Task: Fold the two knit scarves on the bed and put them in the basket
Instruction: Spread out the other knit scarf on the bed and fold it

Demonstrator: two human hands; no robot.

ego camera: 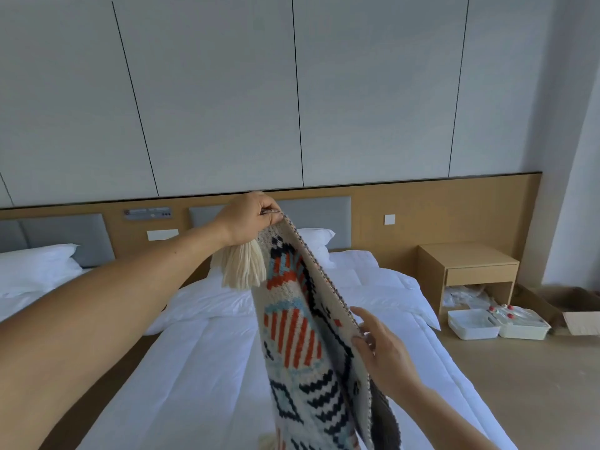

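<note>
Above the white quilted bed [201, 368] hangs 1 chunky knit scarf [292, 336] — cream with orange, navy and pale-blue motifs, a soft cream fringe [242, 271] at its top. The left hand [250, 219] has its grip pinched on the top edge; the right hand [380, 349] pinches the stitched side edge lower down. Beside the bed — a boxy wooden nightstand [467, 271] and 2 white tubs [472, 326] on the floor

Chunky matt knit scarf [292, 336], smooth white cotton bed [201, 368], matt wooden nightstand [467, 264].
</note>
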